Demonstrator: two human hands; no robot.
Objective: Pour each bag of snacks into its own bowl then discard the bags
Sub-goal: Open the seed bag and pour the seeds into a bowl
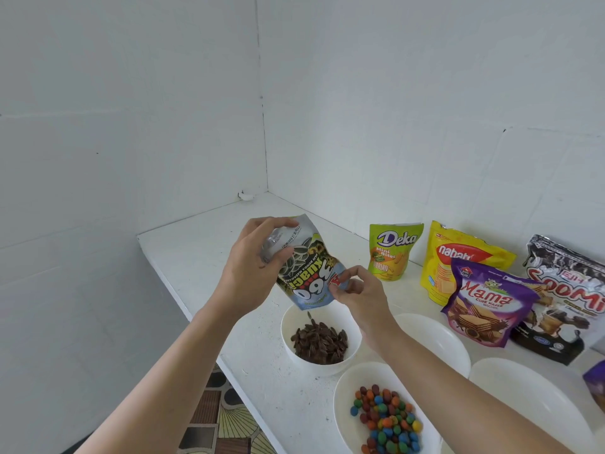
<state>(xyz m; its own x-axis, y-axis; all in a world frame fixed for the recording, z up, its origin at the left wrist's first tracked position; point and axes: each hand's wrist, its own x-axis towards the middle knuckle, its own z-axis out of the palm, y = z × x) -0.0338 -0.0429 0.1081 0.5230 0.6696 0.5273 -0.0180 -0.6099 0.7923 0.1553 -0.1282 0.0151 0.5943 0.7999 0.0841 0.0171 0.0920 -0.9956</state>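
A sunflower seed bag (306, 273) hangs upside down over a white bowl (288, 335) that holds a heap of dark seeds (319, 342); one seed is falling from the bag's mouth. My left hand (253, 267) grips the bag's upturned bottom. My right hand (357, 293) pinches the bag's lower edge by the opening. In front, a white bowl (347, 381) holds coloured coated candies (386, 421). Two empty white bowls, one (435, 339) behind the other (530, 391), lie to the right.
Several full snack bags stand along the right wall: a green Deka bag (393, 252), a yellow Nabati bag (458, 257), a purple Mama wafer bag (484, 309) and a black bag (569, 296). The white counter's (203, 257) left edge drops to a patterned floor (222, 417).
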